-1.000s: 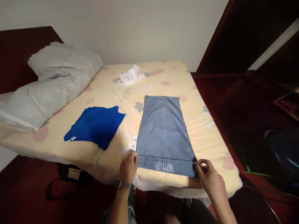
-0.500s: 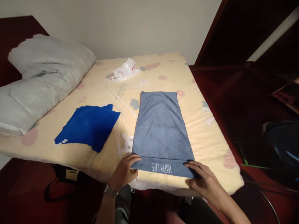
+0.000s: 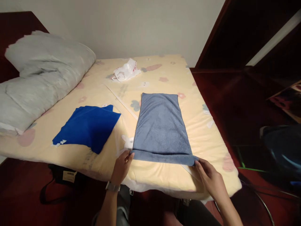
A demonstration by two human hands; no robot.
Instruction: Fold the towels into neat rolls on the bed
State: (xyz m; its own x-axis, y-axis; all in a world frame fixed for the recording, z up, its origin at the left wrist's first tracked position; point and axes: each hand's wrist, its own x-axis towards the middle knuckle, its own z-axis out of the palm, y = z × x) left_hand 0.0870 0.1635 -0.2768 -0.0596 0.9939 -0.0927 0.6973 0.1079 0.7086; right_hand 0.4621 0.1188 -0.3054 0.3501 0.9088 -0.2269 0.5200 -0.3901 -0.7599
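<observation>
A grey-blue towel (image 3: 162, 125) lies spread on the bed, its near end folded over into a narrow band. At the band's left corner, my left hand (image 3: 122, 164) pinches the cloth between thumb and fingers. My right hand (image 3: 210, 175) grips the right corner of the same band. The white lettering is not visible now. To the left of the towel, apart from both hands, lies a crumpled bright blue cloth (image 3: 89, 127) with small white tags at its lower left corner.
A patterned yellow sheet covers the bed (image 3: 218, 147). A white plastic bag (image 3: 127, 70) sits toward the wall, and a bunched grey quilt (image 3: 49, 69) fills the left side. Below the near edge, a black bag (image 3: 61, 179) with a label rests on the dark red floor.
The towel's near end has been turned over once more, away from me, hiding the lettering and shortening the towel. Both hands have moved slightly forward with it.
</observation>
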